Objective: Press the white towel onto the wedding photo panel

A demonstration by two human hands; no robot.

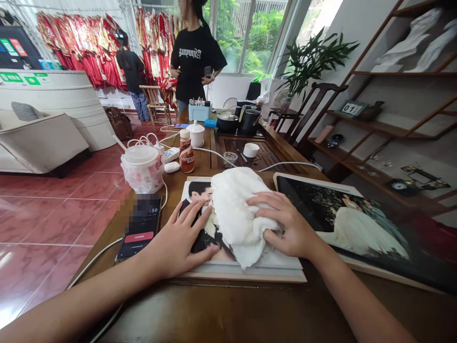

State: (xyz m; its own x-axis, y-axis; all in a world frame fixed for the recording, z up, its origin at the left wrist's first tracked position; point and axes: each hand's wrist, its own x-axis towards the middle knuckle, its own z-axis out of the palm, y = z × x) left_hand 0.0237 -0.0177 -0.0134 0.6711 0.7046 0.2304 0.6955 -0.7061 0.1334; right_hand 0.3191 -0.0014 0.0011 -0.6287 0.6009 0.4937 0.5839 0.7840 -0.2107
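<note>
A framed photo (204, 238) lies flat on the wooden table in front of me, its right part hidden under a fluffy white cloth (237, 209). My right hand (283, 221) grips the right side of this cloth, fingers bent into its folds, and presses it on the picture. Spread over the photo's left edge, my left hand (185, 238) rests with its fingers stretched out and holds nothing. To the right lies a second, larger framed photo (371, 228), showing a figure in a wide white gown.
Left of the photo lie a phone (139, 231) and white cables. Beyond stand a plastic cup in a bag (143, 166), a Nescafé bottle (186, 152), a lidded white cup (196, 134) and a small white bowl (251, 150). A person in a black T-shirt (196, 62) stands behind the table.
</note>
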